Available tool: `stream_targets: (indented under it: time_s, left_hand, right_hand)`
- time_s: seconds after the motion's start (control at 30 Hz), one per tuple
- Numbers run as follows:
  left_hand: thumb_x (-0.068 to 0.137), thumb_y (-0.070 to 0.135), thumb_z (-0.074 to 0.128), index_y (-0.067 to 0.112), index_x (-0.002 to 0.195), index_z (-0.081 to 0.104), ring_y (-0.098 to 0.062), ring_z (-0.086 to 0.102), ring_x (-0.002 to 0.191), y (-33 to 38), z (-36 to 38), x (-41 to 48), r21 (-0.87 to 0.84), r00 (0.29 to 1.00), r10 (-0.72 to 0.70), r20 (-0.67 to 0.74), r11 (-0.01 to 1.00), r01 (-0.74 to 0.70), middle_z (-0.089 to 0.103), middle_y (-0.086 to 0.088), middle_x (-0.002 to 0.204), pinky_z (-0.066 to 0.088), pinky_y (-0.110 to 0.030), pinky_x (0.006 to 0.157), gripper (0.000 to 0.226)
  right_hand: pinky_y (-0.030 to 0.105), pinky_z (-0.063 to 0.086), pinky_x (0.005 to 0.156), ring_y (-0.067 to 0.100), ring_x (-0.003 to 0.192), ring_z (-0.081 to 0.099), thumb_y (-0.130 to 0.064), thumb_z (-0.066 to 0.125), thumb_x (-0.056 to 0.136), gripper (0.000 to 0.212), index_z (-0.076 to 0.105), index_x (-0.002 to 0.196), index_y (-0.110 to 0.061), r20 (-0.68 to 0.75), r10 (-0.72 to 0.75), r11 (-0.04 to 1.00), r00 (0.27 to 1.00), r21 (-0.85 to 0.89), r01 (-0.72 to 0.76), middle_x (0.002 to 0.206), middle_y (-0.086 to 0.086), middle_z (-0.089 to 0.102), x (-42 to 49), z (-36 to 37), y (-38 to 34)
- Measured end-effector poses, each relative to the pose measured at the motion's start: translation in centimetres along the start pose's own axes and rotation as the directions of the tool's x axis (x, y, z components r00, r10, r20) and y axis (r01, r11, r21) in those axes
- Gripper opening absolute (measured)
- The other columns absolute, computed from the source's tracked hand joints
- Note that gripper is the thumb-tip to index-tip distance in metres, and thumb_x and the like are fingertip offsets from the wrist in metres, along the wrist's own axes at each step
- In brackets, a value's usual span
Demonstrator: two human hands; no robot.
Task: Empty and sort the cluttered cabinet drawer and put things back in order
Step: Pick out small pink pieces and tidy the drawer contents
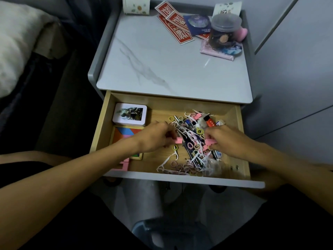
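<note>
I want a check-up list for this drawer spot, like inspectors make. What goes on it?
Surface: marbled cabinet top; drawer pulled open below.
Job's things: white tin and tangram puzzle at the drawer's left; floss picks, hair ties and pens heaped on the right.
Clutter: red cards and lidded jar far right on top.
Grippers: left hand pinches a pink piece; right hand grips a second pink piece.
Cables: nothing seen.
Surroundings: bed at left.

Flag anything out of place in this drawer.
The right half of the drawer holds a loose tangle of floss picks, hair ties and pens, while the tin and puzzle tray sit squarely at left. The left hand and right hand each pinch a pink piece.
</note>
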State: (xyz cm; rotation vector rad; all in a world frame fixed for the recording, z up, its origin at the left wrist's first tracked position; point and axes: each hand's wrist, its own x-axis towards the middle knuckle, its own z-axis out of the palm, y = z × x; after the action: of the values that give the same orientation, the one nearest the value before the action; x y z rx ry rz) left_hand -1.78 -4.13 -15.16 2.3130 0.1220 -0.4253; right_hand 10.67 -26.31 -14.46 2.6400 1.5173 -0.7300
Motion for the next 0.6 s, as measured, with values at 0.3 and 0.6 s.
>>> stream_targets:
  time_s: [0.3, 0.6]
  left_hand:
    - [0.095, 0.016, 0.064, 0.01, 0.113, 0.07, -0.006, 0.055, 0.083, 0.1, 0.9, 0.7, 0.034, 1.0, 0.015, 0.002, 0.999, -0.015, 0.072, -0.005, 0.105, 0.039, -0.013, 0.079, 0.02]
    - [0.096, 0.007, 0.061, 0.01, 0.123, 0.062, -0.01, 0.066, 0.069, 0.6, 1.6, 1.2, -0.286, 0.991, -0.067, 0.112, 0.953, 0.097, 0.072, -0.01, 0.096, 0.053, -0.02, 0.071, 0.027]
  right_hand:
    - [0.028, 0.055, 0.056, 0.0, 0.051, 0.061, -0.01, 0.063, 0.093, 0.015, 0.07, 0.1, -0.021, 0.023, 0.05, 0.944, 0.999, 0.325, -0.054, 0.065, -0.012, 0.061, 0.8, -0.4, -0.5]
    - [0.015, 0.041, 0.048, 0.004, 0.053, 0.054, 0.004, 0.05, 0.094, 0.027, 0.071, 0.099, -0.012, 0.102, 0.199, 0.605, 0.975, 0.77, -0.204, 0.096, 0.002, 0.068, 0.8, -0.7, -1.2]
